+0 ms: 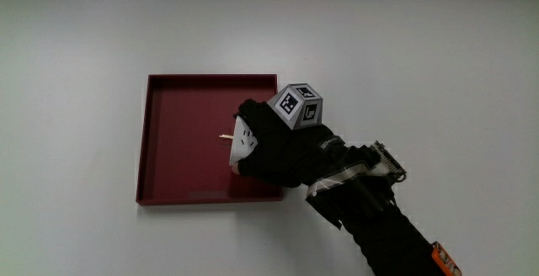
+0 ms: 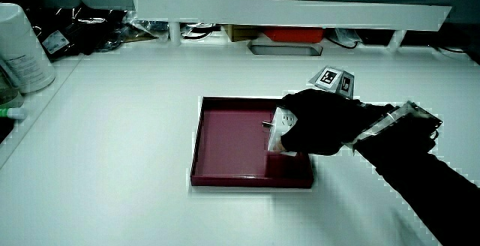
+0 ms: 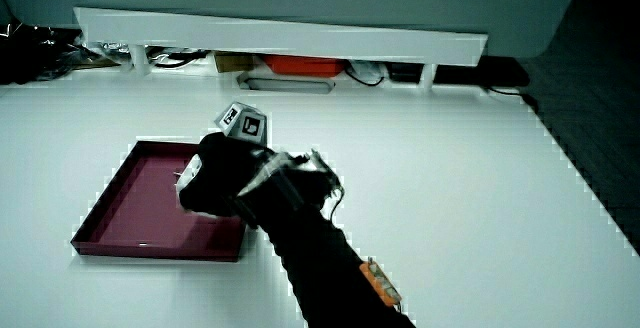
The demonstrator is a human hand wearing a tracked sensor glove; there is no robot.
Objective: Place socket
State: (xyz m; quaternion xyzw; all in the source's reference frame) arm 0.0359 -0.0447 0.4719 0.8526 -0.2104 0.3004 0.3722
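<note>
A shallow dark red tray lies on the white table; it also shows in both side views. The gloved hand is over the tray's edge nearest the forearm, fingers curled around a white socket with a small metal pin sticking out toward the tray's middle. The socket is held just above the tray floor; whether it touches the floor cannot be told. In a side view the socket peeks out from under the glove. A patterned cube sits on the hand's back.
A low white partition runs along the table's edge farthest from the person, with cables and an orange item under it. A white container stands at a table corner, farther from the person than the tray.
</note>
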